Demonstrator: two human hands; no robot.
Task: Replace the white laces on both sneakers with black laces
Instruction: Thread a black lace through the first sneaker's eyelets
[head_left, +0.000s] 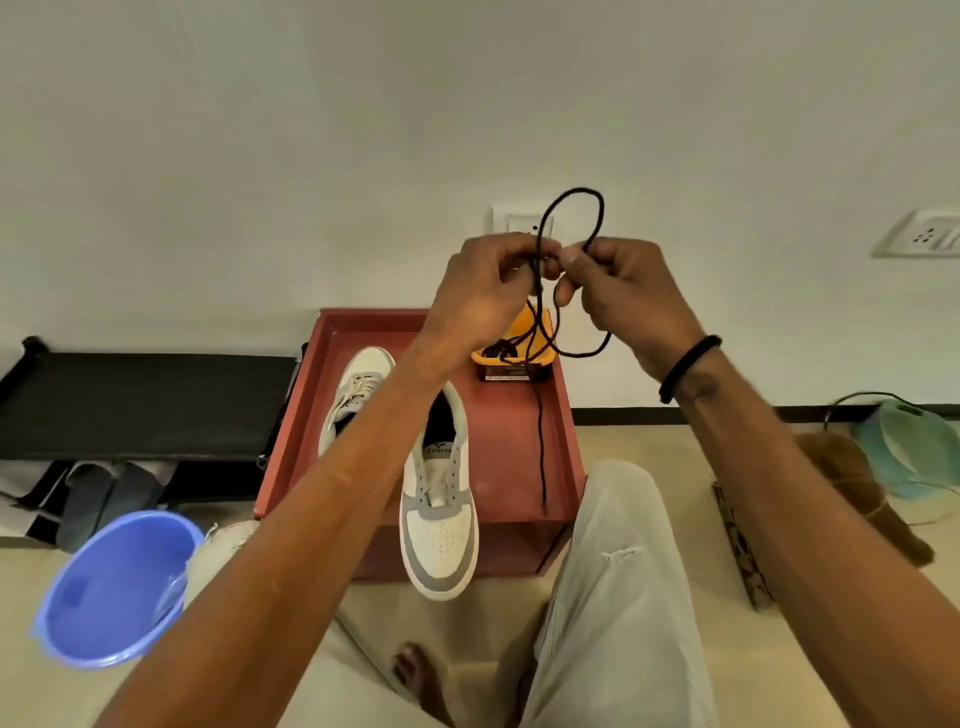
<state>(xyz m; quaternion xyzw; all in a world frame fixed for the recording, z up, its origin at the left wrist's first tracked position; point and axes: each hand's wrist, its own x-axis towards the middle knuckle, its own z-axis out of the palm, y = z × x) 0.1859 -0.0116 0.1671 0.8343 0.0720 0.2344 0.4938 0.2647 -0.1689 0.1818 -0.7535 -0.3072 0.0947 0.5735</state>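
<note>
- Nearest you on the left, a blue bucket (111, 587) sat on the floor with a pale lace in it, probably a white one already removed.
- On the red tabletop (511, 447), the near sneaker (439, 499) had bare eyelets and overhung the near edge; the far sneaker (353, 395), just to its left, was laced in white.
- Your left hand (480, 291) and right hand (631, 296) each pinched the black lace (571, 208), raised above the tabletop, fingertips almost touching and a loop standing up between them.
- I'd say you were loosening a tangle: work the loop open gently, don't yank, then find both tips.
- One end of the lace hung down over the tabletop's right side.
- Farther back, an orange box (511, 348) held more black lace.
</note>
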